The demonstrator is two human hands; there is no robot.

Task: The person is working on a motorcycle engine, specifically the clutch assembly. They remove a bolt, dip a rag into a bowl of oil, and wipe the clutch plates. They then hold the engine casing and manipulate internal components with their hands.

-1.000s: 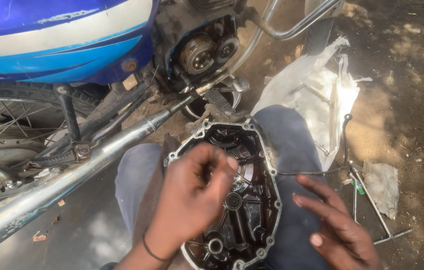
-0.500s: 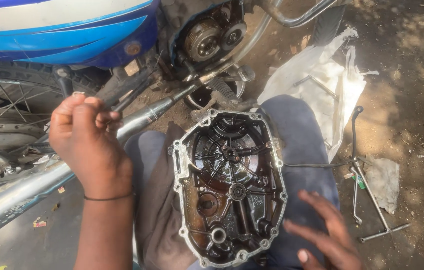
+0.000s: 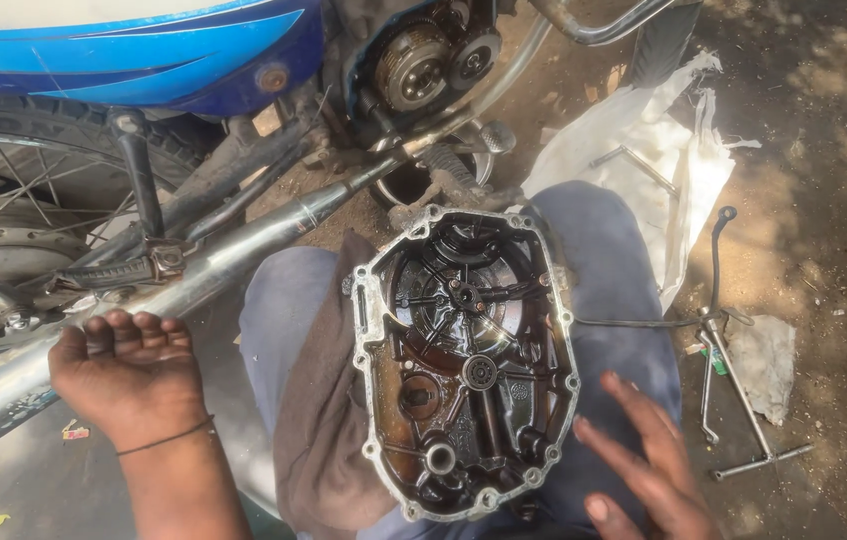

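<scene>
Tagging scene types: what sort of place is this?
Likely an outdoor, roadside-style motorcycle repair spot. A blue motorcycle stands on bare dirt ground, its oily engine cover rests on the person's lap, and long-handled tools lie on the dirt.

An engine cover lies open side up on a cloth across the person's lap. The left hand is to its left, against the exhaust pipe. The right hand rests beside its lower right edge. Tools lie on the ground to the right, a motorcycle behind.
</scene>
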